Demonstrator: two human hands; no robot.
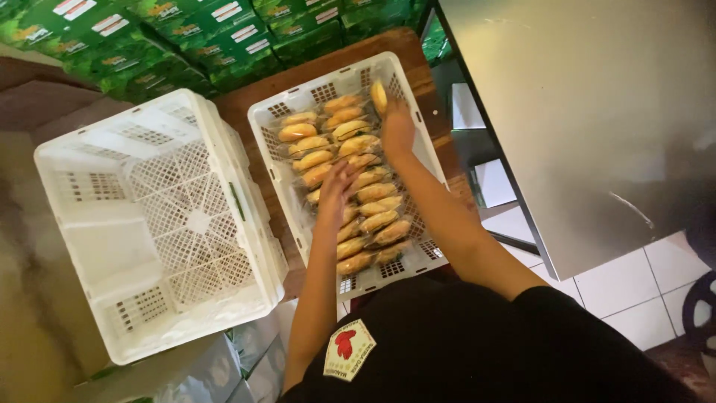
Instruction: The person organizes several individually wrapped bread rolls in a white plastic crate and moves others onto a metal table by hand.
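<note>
A white plastic crate [265, 119] holds two rows of wrapped golden bread rolls [313, 142]. My left hand [337, 188] lies flat on the rolls near the middle of the crate, fingers spread. My right hand [396, 127] reaches to the crate's far right corner and grips one wrapped roll [379, 95] held upright against the wall.
An empty white lattice crate [160, 224] sits to the left, tilted. Green cartons [186, 37] are stacked at the back. A steel table top [582, 112] fills the right side, with white floor tiles [634, 291] below it. Wrapped packages [216, 369] lie at the bottom left.
</note>
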